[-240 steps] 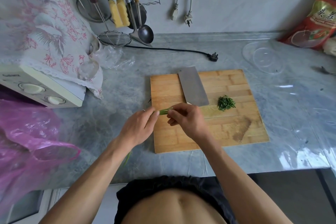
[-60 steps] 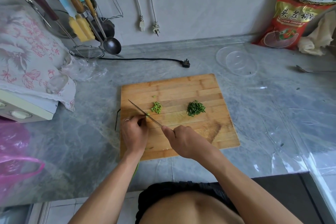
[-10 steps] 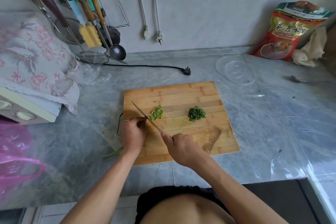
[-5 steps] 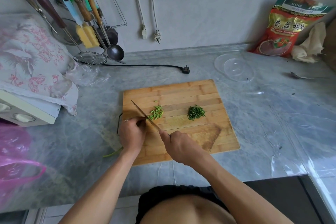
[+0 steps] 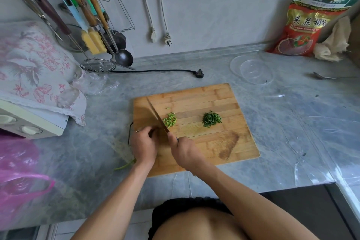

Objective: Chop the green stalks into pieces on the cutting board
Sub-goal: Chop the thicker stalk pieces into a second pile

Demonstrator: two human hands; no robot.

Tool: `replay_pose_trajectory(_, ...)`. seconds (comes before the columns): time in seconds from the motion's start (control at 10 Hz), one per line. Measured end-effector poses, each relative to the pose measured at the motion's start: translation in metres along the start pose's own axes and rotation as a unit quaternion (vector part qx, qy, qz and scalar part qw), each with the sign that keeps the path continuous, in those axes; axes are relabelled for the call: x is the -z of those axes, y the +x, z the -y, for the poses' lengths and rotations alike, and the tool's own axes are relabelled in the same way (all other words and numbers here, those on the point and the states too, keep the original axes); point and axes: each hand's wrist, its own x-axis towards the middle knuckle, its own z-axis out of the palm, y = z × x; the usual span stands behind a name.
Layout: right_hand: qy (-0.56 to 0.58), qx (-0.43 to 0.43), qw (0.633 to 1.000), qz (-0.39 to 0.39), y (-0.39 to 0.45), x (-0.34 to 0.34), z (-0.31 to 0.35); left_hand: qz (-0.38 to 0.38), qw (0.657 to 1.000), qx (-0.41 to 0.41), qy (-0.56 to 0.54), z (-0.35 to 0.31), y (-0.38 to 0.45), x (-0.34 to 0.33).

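Grey marble counter carries the cutting board (image 5: 224, 142). Right hand (image 5: 186, 151) is closed round the handle of the knife (image 5: 155, 116); the blade runs away from that grip, up and leftward. Left hand (image 5: 144, 145), fingers curled, pins the green stalks (image 5: 125, 165) just left of the blade; their long axis trails back past the wrist off the board. Cut pieces (image 5: 170, 120) lie immediately right of the blade. Judgement: the next cut requires feeding the stalks rightward.

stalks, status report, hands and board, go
Right hand grips knife, blade on board. Left hand holds stalks at board's left edge. Two cut piles; nothing in the way.
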Motion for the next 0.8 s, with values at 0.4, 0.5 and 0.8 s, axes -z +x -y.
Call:
replay_pose_trajectory(0.4,0.200,-0.116,0.952,0.199,-0.009,0.039,-0.002,0.002,0.995,-0.049,0.088,0.007,-0.003,-0.002)
replay_pose_trajectory(0.5,0.185,-0.118,0.955,0.201,-0.013,0.040,-0.008,0.011,0.995,-0.048,0.084,0.009,-0.004,0.000)
replay_pose_trajectory(0.8,0.149,-0.076,0.959,0.228,-0.020,0.046,-0.009,-0.021,1.000,-0.019,0.008,0.007,-0.008,0.001)
